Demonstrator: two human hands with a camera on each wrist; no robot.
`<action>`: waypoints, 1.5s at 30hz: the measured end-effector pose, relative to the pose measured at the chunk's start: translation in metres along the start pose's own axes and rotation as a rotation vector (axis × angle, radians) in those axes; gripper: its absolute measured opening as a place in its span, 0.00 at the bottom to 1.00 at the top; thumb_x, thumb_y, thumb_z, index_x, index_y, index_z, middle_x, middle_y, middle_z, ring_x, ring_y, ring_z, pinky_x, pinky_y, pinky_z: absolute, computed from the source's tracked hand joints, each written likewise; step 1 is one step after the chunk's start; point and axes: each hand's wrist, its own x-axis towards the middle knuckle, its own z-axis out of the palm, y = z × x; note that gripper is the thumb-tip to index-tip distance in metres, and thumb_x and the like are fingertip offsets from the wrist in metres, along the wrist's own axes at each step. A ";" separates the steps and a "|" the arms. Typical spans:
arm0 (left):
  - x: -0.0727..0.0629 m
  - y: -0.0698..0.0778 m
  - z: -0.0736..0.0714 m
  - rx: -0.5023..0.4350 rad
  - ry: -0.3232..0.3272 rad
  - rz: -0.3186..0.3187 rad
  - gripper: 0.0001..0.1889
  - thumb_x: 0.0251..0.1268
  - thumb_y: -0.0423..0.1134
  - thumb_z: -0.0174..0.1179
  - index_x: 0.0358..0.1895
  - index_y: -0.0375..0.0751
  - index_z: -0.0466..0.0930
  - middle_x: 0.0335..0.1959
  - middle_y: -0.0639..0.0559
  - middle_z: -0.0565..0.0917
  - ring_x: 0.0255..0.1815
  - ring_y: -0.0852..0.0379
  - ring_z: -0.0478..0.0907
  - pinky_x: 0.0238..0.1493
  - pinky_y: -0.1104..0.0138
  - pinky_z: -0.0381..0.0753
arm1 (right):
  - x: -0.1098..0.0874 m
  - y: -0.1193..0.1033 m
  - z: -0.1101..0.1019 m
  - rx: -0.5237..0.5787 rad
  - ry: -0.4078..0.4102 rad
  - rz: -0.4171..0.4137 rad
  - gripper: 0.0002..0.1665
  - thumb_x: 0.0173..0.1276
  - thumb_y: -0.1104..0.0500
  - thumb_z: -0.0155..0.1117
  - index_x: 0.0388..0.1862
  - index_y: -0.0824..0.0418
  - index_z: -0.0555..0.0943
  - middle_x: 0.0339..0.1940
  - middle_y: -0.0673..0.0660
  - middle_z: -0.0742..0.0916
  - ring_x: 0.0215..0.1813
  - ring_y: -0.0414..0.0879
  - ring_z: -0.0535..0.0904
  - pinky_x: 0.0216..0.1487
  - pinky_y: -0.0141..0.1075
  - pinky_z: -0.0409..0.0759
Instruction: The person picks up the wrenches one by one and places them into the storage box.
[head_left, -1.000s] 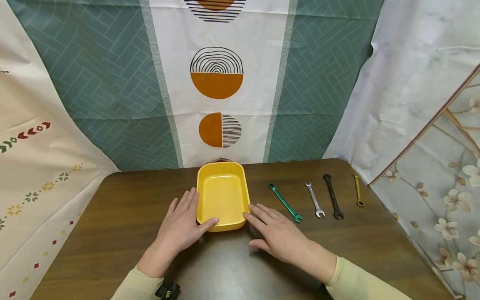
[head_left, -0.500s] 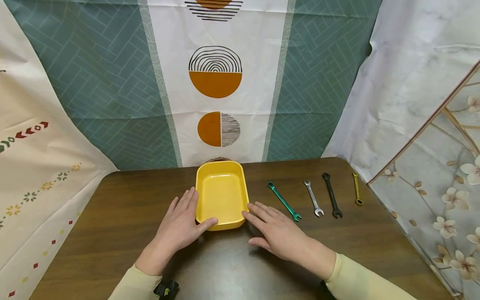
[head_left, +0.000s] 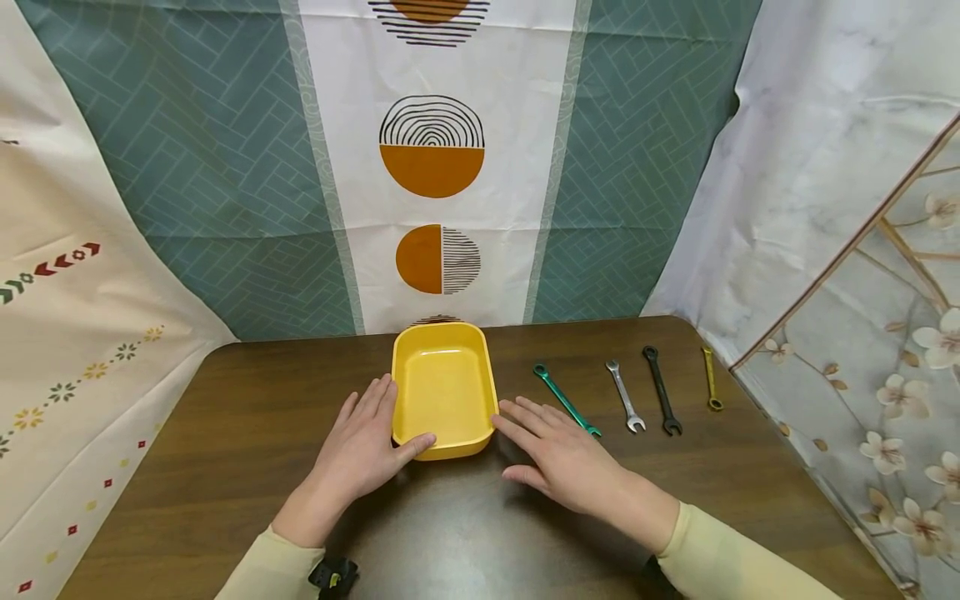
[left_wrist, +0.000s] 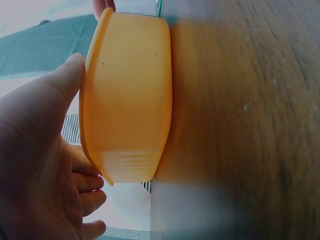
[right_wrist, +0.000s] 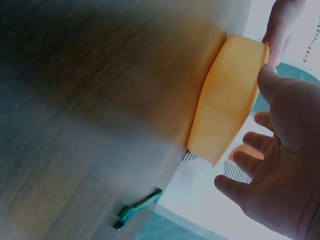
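A yellow rectangular tray (head_left: 447, 445) with rounded corners sits on the table in the head view, with nothing in it. My left hand (head_left: 358, 446) lies along its left side, fingers straight at the rim and thumb over the near left corner. In the left wrist view, the thumb (left_wrist: 74, 75) meets the tray's rim. On the other side, my right hand (head_left: 558, 454) is spread, index fingertip close to the tray's right edge and thumb held apart. A green wrench (head_left: 562, 395) lies just beyond the right hand, its near end partly behind the fingers.
Right of the green wrench lie a silver wrench (head_left: 625, 396), a black wrench (head_left: 662, 392) and a small gold wrench (head_left: 712, 379) on the brown table (head_left: 247, 433). Patterned cloth (head_left: 637, 208) hangs behind the table's back edge, with more at both sides.
My right hand has shifted slightly right, now overlapping the green wrench's near end. The left hand and the tray stay where they were.
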 end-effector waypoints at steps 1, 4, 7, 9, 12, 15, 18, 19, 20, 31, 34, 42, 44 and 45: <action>0.000 0.000 0.000 0.000 -0.002 -0.001 0.60 0.75 0.75 0.60 0.86 0.24 0.56 0.88 0.30 0.59 0.88 0.32 0.56 0.85 0.35 0.52 | 0.000 0.001 0.000 -0.002 0.004 0.004 0.45 0.81 0.38 0.68 0.87 0.57 0.70 0.86 0.59 0.72 0.86 0.60 0.66 0.82 0.57 0.68; 0.000 -0.001 0.000 -0.006 -0.006 -0.007 0.60 0.74 0.75 0.60 0.86 0.24 0.56 0.88 0.31 0.59 0.88 0.32 0.55 0.85 0.35 0.52 | -0.001 0.006 -0.001 -0.017 0.011 0.033 0.45 0.81 0.38 0.68 0.87 0.58 0.70 0.87 0.60 0.72 0.86 0.60 0.66 0.82 0.58 0.68; 0.000 -0.001 0.000 -0.013 -0.011 -0.014 0.60 0.74 0.76 0.59 0.86 0.24 0.56 0.88 0.31 0.58 0.89 0.32 0.55 0.85 0.36 0.51 | -0.003 0.011 -0.001 -0.030 0.007 0.071 0.45 0.82 0.38 0.68 0.87 0.58 0.70 0.87 0.60 0.71 0.87 0.60 0.64 0.81 0.60 0.67; 0.000 -0.002 0.001 -0.014 -0.012 -0.018 0.60 0.74 0.76 0.59 0.86 0.25 0.56 0.88 0.31 0.58 0.89 0.33 0.55 0.85 0.36 0.51 | -0.004 0.014 -0.001 -0.041 0.003 0.093 0.44 0.82 0.37 0.66 0.87 0.57 0.70 0.88 0.59 0.70 0.88 0.59 0.63 0.82 0.61 0.66; -0.001 -0.002 0.001 -0.017 -0.016 -0.024 0.61 0.74 0.76 0.59 0.86 0.25 0.55 0.88 0.31 0.57 0.89 0.33 0.54 0.85 0.35 0.50 | -0.005 0.019 -0.001 -0.053 0.012 0.109 0.44 0.83 0.36 0.65 0.87 0.57 0.70 0.88 0.60 0.70 0.88 0.60 0.63 0.83 0.62 0.63; -0.001 -0.002 0.002 -0.018 -0.014 -0.025 0.60 0.74 0.76 0.59 0.86 0.25 0.56 0.88 0.31 0.57 0.89 0.33 0.54 0.85 0.35 0.50 | -0.004 0.023 -0.001 -0.074 0.037 0.117 0.44 0.82 0.36 0.66 0.86 0.58 0.72 0.87 0.61 0.71 0.87 0.61 0.65 0.82 0.63 0.64; -0.001 -0.002 0.003 -0.014 -0.012 -0.026 0.60 0.74 0.76 0.59 0.86 0.25 0.56 0.88 0.31 0.57 0.89 0.33 0.55 0.85 0.35 0.51 | -0.004 0.026 -0.001 -0.087 0.060 0.132 0.45 0.81 0.37 0.68 0.85 0.61 0.72 0.86 0.63 0.73 0.85 0.63 0.68 0.81 0.64 0.66; -0.001 -0.002 0.003 -0.012 -0.012 -0.027 0.60 0.74 0.76 0.59 0.86 0.25 0.56 0.88 0.31 0.57 0.89 0.33 0.55 0.85 0.35 0.51 | -0.004 0.027 -0.001 -0.090 0.061 0.141 0.45 0.81 0.37 0.68 0.85 0.61 0.72 0.85 0.64 0.73 0.85 0.63 0.68 0.81 0.64 0.66; -0.001 -0.002 0.003 -0.010 -0.014 -0.029 0.60 0.74 0.76 0.59 0.86 0.25 0.56 0.89 0.31 0.57 0.89 0.33 0.54 0.85 0.35 0.50 | -0.004 0.028 -0.001 -0.091 0.061 0.151 0.45 0.81 0.37 0.68 0.85 0.62 0.72 0.85 0.64 0.73 0.85 0.64 0.68 0.81 0.65 0.66; 0.000 -0.001 0.004 -0.016 -0.015 -0.034 0.61 0.73 0.77 0.58 0.86 0.25 0.56 0.89 0.32 0.55 0.89 0.33 0.54 0.85 0.34 0.50 | -0.005 0.043 0.002 -0.119 0.012 0.254 0.48 0.82 0.36 0.65 0.87 0.63 0.69 0.87 0.65 0.70 0.86 0.64 0.66 0.82 0.64 0.63; 0.000 0.000 0.003 -0.012 -0.011 -0.035 0.61 0.74 0.77 0.59 0.87 0.25 0.56 0.89 0.32 0.55 0.89 0.33 0.55 0.85 0.34 0.50 | -0.005 0.048 0.003 -0.122 0.010 0.270 0.47 0.82 0.36 0.65 0.86 0.64 0.69 0.87 0.65 0.70 0.85 0.64 0.66 0.82 0.64 0.63; 0.000 0.000 0.003 -0.011 -0.004 -0.030 0.61 0.73 0.77 0.59 0.86 0.25 0.56 0.89 0.32 0.55 0.89 0.33 0.55 0.84 0.33 0.51 | -0.006 0.058 0.004 -0.148 0.006 0.287 0.47 0.82 0.36 0.65 0.86 0.64 0.70 0.86 0.66 0.71 0.85 0.64 0.68 0.81 0.66 0.65; 0.000 0.000 0.003 -0.011 -0.002 -0.030 0.61 0.73 0.77 0.59 0.86 0.25 0.56 0.89 0.32 0.55 0.89 0.33 0.55 0.84 0.33 0.51 | -0.006 0.060 0.004 -0.156 0.008 0.291 0.46 0.82 0.36 0.65 0.85 0.64 0.71 0.86 0.66 0.71 0.84 0.65 0.68 0.81 0.66 0.66; 0.000 0.000 0.003 -0.010 -0.002 -0.030 0.61 0.73 0.77 0.59 0.86 0.25 0.56 0.89 0.32 0.55 0.89 0.33 0.55 0.84 0.33 0.51 | -0.006 0.061 0.004 -0.158 0.011 0.292 0.46 0.82 0.36 0.66 0.85 0.64 0.72 0.86 0.66 0.72 0.84 0.65 0.69 0.80 0.66 0.66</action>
